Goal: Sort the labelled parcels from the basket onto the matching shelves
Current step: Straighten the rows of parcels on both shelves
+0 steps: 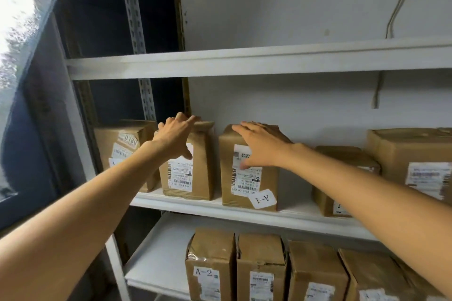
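A pale wall (293,7) with a cable (396,7) hanging down it backs white steel shelving. Brown parcels stand in a row on the middle shelf (244,214). The left hand (177,138) lies with straight fingers over the top of one parcel (195,178). The right hand (259,148), fingers spread, rests on the A-1 parcel (225,178) just beside it. The lower shelf (159,259) carries more, among them the A-2 parcel (210,264).

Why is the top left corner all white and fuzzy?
Head view: bright glare washes that corner out and smears it; the wide lens makes the upper shelf look slanted; the A-1 label is readable, the smaller print too soft.
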